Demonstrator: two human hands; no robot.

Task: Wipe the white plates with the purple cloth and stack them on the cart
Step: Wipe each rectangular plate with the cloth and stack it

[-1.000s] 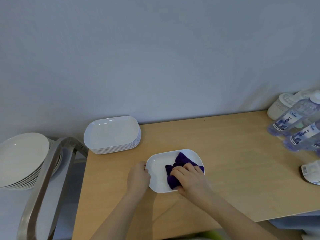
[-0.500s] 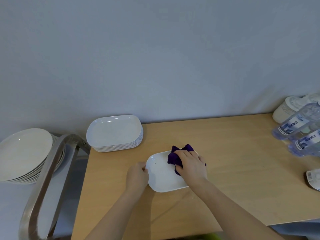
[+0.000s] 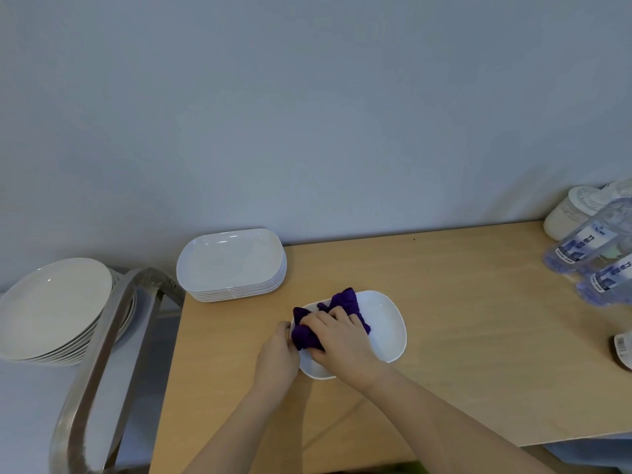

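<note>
A white rounded-rectangular plate (image 3: 386,323) lies on the wooden table (image 3: 461,354) near its front. My right hand (image 3: 342,340) presses a bunched purple cloth (image 3: 345,302) onto the plate's left half, fingers curled over it. My left hand (image 3: 278,357) grips the plate's left rim. A stack of several matching white plates (image 3: 232,265) sits at the table's back left corner. On the cart (image 3: 102,354) to the left stands a stack of round white plates (image 3: 51,306).
Plastic water bottles (image 3: 588,248) lie at the table's right edge, with a white lidded container (image 3: 571,213) behind them and a labelled packet (image 3: 624,347) near the right border. The cart's metal handle curves up beside the table's left edge. A grey wall stands behind.
My right hand has slid the purple cloth from the plate's far right part to its left half, close to my left hand. The left hand keeps its hold on the rim.
</note>
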